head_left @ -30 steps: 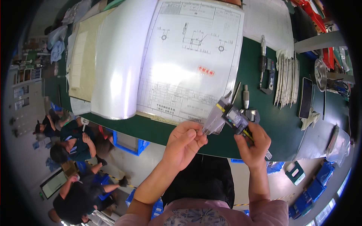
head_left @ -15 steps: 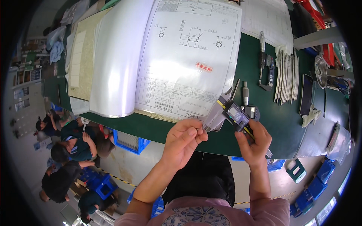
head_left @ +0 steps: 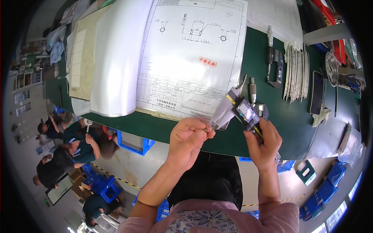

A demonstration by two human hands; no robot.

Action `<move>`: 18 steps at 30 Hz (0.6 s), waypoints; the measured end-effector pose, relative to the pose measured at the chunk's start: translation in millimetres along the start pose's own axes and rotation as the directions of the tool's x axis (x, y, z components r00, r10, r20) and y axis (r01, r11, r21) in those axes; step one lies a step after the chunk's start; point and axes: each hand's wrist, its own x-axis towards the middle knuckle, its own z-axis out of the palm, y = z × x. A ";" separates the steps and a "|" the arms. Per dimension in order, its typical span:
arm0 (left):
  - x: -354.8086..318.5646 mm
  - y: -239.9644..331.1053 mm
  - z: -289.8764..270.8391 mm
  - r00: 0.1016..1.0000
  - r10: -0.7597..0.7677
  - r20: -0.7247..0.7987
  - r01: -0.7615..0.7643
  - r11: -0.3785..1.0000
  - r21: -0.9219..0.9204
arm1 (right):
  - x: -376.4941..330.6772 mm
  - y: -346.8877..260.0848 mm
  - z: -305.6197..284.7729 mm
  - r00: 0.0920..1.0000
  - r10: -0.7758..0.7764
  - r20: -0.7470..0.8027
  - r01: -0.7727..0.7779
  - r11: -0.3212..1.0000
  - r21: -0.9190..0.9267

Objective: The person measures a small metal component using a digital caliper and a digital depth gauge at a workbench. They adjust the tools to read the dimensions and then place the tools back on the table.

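Forearms (head_left: pixel 159 188) angled up, our right hand (head_left: pixel 265 143)'s gripping the digital caliper (head_left: pixel 246 112) over the green tabletop (head_left: pixel 293 126)'s near edge while our left hand (head_left: pixel 187 144) pinches some tiny part (head_left: pixel 205 129) by its jaw tips. Fingertips (head_left: pixel 200 134) hide most of that part, so we honestly can't tell its shape. Caliper's long axis slants upper left to lower right, jaws aimed lower-left at our pinch.

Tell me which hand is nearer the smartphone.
Right. The right hand is left of the smartphone and closer to the body; the left hand is farther left.
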 end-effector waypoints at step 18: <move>-3.8 -4.3 5.3 0.963 0.268 -0.025 -0.242 0.904 0.352 | -2.6 -3.4 -4.2 0.991 0.065 0.118 -0.077 0.992 0.098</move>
